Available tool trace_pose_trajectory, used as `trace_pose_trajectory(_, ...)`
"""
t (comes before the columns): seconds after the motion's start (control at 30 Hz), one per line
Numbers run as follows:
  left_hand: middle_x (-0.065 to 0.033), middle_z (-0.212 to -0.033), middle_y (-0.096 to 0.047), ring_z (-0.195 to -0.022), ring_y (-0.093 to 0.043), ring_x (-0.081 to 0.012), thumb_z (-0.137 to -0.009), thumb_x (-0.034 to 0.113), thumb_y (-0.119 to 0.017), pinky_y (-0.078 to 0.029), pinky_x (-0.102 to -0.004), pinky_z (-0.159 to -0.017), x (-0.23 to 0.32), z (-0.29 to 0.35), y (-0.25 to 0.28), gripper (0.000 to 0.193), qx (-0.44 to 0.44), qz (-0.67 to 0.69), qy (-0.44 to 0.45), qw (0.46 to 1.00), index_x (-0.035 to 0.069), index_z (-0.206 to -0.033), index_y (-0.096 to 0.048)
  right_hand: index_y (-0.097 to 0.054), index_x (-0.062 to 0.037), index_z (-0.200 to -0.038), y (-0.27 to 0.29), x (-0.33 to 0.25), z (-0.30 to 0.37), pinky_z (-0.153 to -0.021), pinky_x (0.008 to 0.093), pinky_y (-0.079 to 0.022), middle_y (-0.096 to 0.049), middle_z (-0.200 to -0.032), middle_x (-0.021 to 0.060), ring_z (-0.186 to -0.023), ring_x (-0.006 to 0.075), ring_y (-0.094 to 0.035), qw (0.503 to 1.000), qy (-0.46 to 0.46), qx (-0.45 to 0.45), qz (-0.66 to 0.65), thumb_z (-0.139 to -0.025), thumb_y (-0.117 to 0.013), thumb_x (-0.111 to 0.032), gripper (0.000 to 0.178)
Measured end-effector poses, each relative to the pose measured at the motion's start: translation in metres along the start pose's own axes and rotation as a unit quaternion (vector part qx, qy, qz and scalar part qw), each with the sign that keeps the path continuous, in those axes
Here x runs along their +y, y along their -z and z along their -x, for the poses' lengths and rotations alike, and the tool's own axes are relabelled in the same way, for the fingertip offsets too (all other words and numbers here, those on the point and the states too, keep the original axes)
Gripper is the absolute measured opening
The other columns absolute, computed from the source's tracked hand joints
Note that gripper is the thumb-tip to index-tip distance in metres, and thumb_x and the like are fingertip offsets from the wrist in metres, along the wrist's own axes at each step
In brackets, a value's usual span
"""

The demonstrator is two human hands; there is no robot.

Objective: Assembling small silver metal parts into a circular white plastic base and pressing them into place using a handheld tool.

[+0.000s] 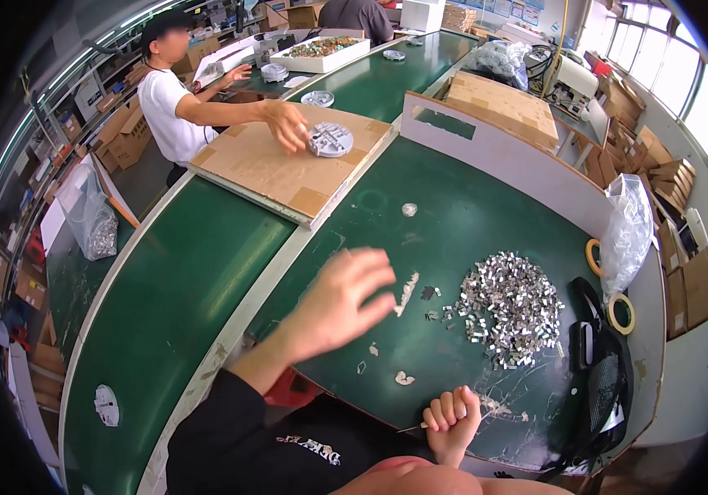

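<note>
My left hand is over the left part of the green worktable, its fingers apart and somewhat blurred, with nothing seen in it. My right hand is closed in a fist by the near edge. From that fist a thin pointed metal tool sticks out to the left; the rest is hidden by the fingers. A heap of small shiny metal pieces lies ahead of my right hand. Between the heap and my left hand are a few dark pieces and a whitish strip.
A co-worker's hand is beside a round grey part on a cardboard-covered board spanning the belt. Another grey part lies on the belt. Low walls, tape rolls and a black bag bound the right.
</note>
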State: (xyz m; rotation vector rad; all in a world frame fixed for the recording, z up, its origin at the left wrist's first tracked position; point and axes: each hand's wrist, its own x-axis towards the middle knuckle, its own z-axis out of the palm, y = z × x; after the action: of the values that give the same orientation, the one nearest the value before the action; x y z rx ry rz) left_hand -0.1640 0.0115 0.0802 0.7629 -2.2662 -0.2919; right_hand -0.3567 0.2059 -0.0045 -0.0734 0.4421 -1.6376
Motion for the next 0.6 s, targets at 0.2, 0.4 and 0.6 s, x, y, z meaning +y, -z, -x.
trace_pose_trajectory(0.2,-0.0431,-0.138,-0.039,-0.125,-0.045,-0.0550,-0.083,0.052,-0.069,-0.037,-0.0585,-0.104,-0.177,-0.094,-0.006,0.088,0.012,-0.266,0.296,0.917,-0.013,-0.136,-0.041,-0.037,-0.0167,-0.059,0.000,0.005,0.002,-0.040,0.0262,-0.024,-0.031,-0.049,-0.0026,-0.041,0.0096,-0.024,1.000,0.014,-0.010,-0.003,-0.102,-0.043,-0.024,0.044)
trace_pose_trajectory(0.4,-0.0367,-0.138,-0.046,-0.126,-0.049,-0.0490,-0.065,0.074,-0.075,-0.035,-0.0563,-0.108,-0.333,-0.127,-0.040,0.114,0.081,-0.214,0.347,0.909,-0.010,-0.137,-0.044,-0.040,-0.0136,-0.066,-0.005,-0.004,0.002,-0.041,0.0247,-0.025,-0.036,-0.055,-0.0001,-0.042,0.0082,-0.026,0.997,0.015,-0.073,-0.036,-0.100,-0.045,-0.023,0.036)
trace_pose_trajectory(0.6,-0.0170,-0.120,-0.066,-0.115,-0.061,-0.0316,-0.062,0.049,-0.090,-0.042,-0.0418,-0.106,-0.261,-0.150,-0.042,0.093,0.087,0.053,0.375,0.921,-0.001,-0.131,-0.054,-0.057,-0.0026,-0.087,-0.011,-0.059,0.018,-0.036,0.0217,-0.022,-0.048,-0.063,0.0034,-0.041,0.0055,-0.027,0.987,0.120,0.010,0.107,-0.096,-0.051,-0.014,0.016)
